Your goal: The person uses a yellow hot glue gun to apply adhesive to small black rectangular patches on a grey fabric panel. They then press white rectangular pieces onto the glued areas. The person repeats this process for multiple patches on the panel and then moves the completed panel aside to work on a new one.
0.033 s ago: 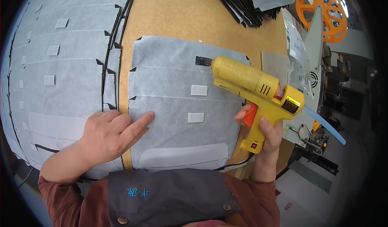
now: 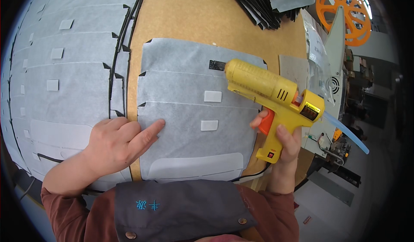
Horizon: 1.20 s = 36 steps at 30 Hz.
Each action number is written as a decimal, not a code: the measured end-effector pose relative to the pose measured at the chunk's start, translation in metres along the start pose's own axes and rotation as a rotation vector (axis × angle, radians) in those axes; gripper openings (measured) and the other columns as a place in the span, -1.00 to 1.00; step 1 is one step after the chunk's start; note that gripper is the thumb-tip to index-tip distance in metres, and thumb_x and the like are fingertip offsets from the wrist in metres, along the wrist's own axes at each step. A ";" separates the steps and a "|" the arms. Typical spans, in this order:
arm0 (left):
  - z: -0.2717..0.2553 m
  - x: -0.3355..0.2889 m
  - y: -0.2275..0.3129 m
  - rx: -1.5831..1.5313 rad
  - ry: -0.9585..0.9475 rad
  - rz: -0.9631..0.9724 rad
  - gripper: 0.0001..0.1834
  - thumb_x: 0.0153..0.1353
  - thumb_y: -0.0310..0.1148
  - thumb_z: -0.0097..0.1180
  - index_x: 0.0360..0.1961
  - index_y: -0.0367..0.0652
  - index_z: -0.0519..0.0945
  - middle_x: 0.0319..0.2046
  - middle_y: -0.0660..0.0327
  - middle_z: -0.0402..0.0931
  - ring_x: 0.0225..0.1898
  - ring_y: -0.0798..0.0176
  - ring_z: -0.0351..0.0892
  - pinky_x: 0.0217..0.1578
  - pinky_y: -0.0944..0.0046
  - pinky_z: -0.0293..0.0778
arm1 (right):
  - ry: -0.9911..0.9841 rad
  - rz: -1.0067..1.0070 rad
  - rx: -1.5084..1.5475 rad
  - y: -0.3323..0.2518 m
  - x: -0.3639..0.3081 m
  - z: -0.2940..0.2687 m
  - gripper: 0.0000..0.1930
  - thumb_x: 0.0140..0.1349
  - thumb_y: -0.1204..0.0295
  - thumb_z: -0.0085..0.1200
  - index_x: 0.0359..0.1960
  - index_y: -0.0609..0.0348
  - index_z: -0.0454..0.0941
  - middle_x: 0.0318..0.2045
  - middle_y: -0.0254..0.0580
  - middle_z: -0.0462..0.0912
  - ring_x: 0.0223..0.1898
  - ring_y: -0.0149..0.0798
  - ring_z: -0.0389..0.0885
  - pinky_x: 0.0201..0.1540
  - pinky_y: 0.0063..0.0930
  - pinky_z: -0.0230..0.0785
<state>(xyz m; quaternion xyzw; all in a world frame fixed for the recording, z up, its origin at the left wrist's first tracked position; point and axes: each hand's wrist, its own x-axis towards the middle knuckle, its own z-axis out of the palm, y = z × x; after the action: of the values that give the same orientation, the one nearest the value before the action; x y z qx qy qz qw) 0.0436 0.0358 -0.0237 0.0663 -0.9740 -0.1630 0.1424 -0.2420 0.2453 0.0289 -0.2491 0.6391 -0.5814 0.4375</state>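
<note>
My right hand [image 2: 288, 145] is wrapped round the handle of a yellow hot glue gun [image 2: 263, 82], with fingers at its orange trigger. A pale blue glue stick [image 2: 347, 132] sticks out of the gun's rear. The nozzle is over a small black patch [image 2: 216, 65] on a pale grey fabric panel [image 2: 172, 86] with layered, black-cornered flaps. Lower on this panel sit two white rectangular pieces [image 2: 212, 96]. My left hand [image 2: 118, 140] rests at the panel's left edge, index finger stretched out onto the fabric, other fingers bent, holding nothing.
More grey panels with white pieces [image 2: 52, 85] cover the left of the brown tabletop [image 2: 181, 13]. A stack of black-edged sheets [image 2: 256, 4] lies at the far side. An orange reel [image 2: 343, 13] stands far right beside a machine. The gun's black cord [image 2: 254, 174] runs near my body.
</note>
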 end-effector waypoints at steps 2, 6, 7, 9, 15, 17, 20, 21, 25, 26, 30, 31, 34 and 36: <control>-0.001 0.000 0.000 0.002 -0.002 0.001 -0.40 -0.05 -0.35 0.42 0.12 -0.04 0.61 -0.64 0.40 0.17 -0.65 0.37 0.21 -0.67 0.32 0.16 | -0.013 0.004 -0.001 0.000 0.003 0.000 -0.46 0.23 0.37 0.07 0.21 0.40 0.32 -0.10 0.09 0.60 -0.12 -0.03 0.65 -0.01 -0.17 0.47; -0.001 -0.001 0.000 0.003 -0.011 -0.003 -0.39 -0.05 -0.34 0.42 0.13 -0.04 0.61 -0.65 0.40 0.16 -0.66 0.38 0.21 -0.67 0.32 0.16 | -0.041 0.014 -0.018 0.001 0.006 0.000 -0.46 0.23 0.37 0.07 0.21 0.40 0.31 -0.10 0.09 0.60 -0.12 -0.03 0.64 0.00 -0.18 0.47; 0.000 -0.001 0.000 0.003 -0.014 -0.005 -0.39 -0.05 -0.34 0.42 0.13 -0.03 0.61 -0.65 0.40 0.16 -0.66 0.38 0.21 -0.67 0.32 0.15 | -0.052 0.015 -0.023 0.001 0.006 -0.001 -0.45 0.23 0.37 0.07 0.21 0.40 0.31 -0.10 0.09 0.59 -0.11 -0.03 0.64 0.00 -0.18 0.47; 0.000 0.000 0.000 0.006 -0.013 -0.005 -0.39 -0.05 -0.34 0.42 0.13 -0.03 0.61 -0.65 0.40 0.15 -0.66 0.38 0.21 -0.67 0.32 0.15 | 0.033 0.011 -0.082 0.001 0.006 0.009 -0.39 0.17 0.25 0.09 0.17 0.47 0.33 -0.16 0.10 0.61 -0.18 -0.05 0.67 -0.12 -0.28 0.51; 0.000 0.000 0.000 0.005 -0.019 -0.002 -0.39 -0.05 -0.33 0.42 0.13 -0.03 0.61 -0.65 0.41 0.15 -0.65 0.39 0.21 -0.66 0.32 0.15 | 0.009 0.037 -0.064 -0.002 -0.002 0.008 -0.40 0.19 0.30 0.10 0.21 0.44 0.30 -0.14 0.12 0.60 -0.14 -0.05 0.65 -0.03 -0.23 0.49; -0.001 0.000 0.000 0.005 -0.022 -0.001 -0.39 -0.04 -0.33 0.42 0.13 -0.03 0.61 -0.64 0.41 0.15 -0.65 0.39 0.21 -0.66 0.32 0.15 | -0.008 0.041 -0.033 -0.002 -0.005 0.005 -0.42 0.22 0.36 0.09 0.23 0.41 0.29 -0.11 0.11 0.59 -0.10 -0.06 0.63 0.03 -0.18 0.46; -0.001 0.000 0.000 0.008 -0.026 -0.001 -0.39 -0.04 -0.33 0.42 0.13 -0.03 0.61 -0.64 0.41 0.16 -0.65 0.39 0.21 -0.66 0.33 0.15 | -0.002 0.029 -0.031 0.000 -0.007 0.001 -0.42 0.21 0.36 0.09 0.23 0.42 0.29 -0.11 0.11 0.59 -0.10 -0.05 0.63 0.03 -0.18 0.46; -0.001 0.000 0.000 0.009 -0.027 -0.001 -0.39 -0.04 -0.33 0.42 0.13 -0.03 0.61 -0.64 0.41 0.16 -0.65 0.39 0.21 -0.66 0.33 0.16 | -0.002 0.022 -0.026 0.001 -0.007 -0.001 -0.42 0.21 0.36 0.09 0.23 0.42 0.29 -0.11 0.11 0.60 -0.10 -0.05 0.63 0.03 -0.18 0.46; -0.001 0.000 0.000 0.008 -0.027 -0.001 -0.40 -0.04 -0.33 0.42 0.12 -0.03 0.62 -0.64 0.41 0.17 -0.64 0.39 0.21 -0.66 0.33 0.16 | 0.007 -0.007 -0.016 0.005 -0.009 -0.008 -0.44 0.22 0.37 0.09 0.21 0.42 0.31 -0.12 0.10 0.60 -0.11 -0.04 0.64 0.01 -0.16 0.47; 0.000 0.000 0.000 0.010 -0.024 0.000 -0.41 -0.04 -0.33 0.42 0.11 -0.03 0.62 -0.64 0.41 0.17 -0.64 0.39 0.21 -0.66 0.33 0.16 | 0.016 -0.012 -0.004 0.005 -0.010 -0.008 -0.44 0.22 0.37 0.09 0.21 0.42 0.31 -0.12 0.10 0.60 -0.11 -0.04 0.64 0.01 -0.16 0.47; 0.000 0.000 0.000 0.018 -0.012 0.001 -0.41 -0.05 -0.33 0.42 0.10 -0.03 0.63 -0.63 0.41 0.18 -0.64 0.39 0.21 -0.66 0.34 0.16 | 0.019 -0.013 0.007 0.006 -0.009 -0.008 -0.45 0.22 0.37 0.10 0.21 0.42 0.32 -0.12 0.10 0.60 -0.12 -0.04 0.64 0.00 -0.16 0.47; 0.000 0.001 0.000 0.020 -0.010 0.001 -0.41 -0.05 -0.33 0.42 0.10 -0.03 0.63 -0.63 0.41 0.18 -0.64 0.39 0.22 -0.66 0.34 0.16 | 0.011 -0.009 0.000 0.006 -0.009 -0.008 -0.45 0.22 0.37 0.10 0.20 0.42 0.32 -0.12 0.10 0.60 -0.13 -0.03 0.64 0.00 -0.16 0.47; 0.000 0.001 0.001 0.018 -0.016 -0.001 -0.41 -0.06 -0.34 0.42 0.10 -0.03 0.63 -0.63 0.41 0.18 -0.64 0.39 0.22 -0.66 0.33 0.16 | 0.154 -0.006 -0.101 0.006 -0.008 0.004 -0.37 0.11 0.20 0.11 0.09 0.51 0.37 -0.19 0.10 0.60 -0.25 -0.04 0.69 -0.12 -0.24 0.54; -0.001 0.001 0.000 0.020 -0.026 -0.002 -0.41 -0.06 -0.34 0.42 0.10 -0.03 0.63 -0.63 0.41 0.18 -0.64 0.39 0.22 -0.66 0.33 0.16 | 0.167 0.001 -0.109 0.006 -0.010 0.002 -0.37 0.11 0.21 0.11 0.10 0.51 0.36 -0.19 0.12 0.61 -0.25 -0.04 0.69 -0.13 -0.24 0.54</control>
<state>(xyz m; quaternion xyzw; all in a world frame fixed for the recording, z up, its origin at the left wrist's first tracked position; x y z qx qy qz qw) 0.0433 0.0357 -0.0223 0.0667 -0.9774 -0.1541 0.1287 -0.2345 0.2540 0.0259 -0.2228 0.7043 -0.5641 0.3690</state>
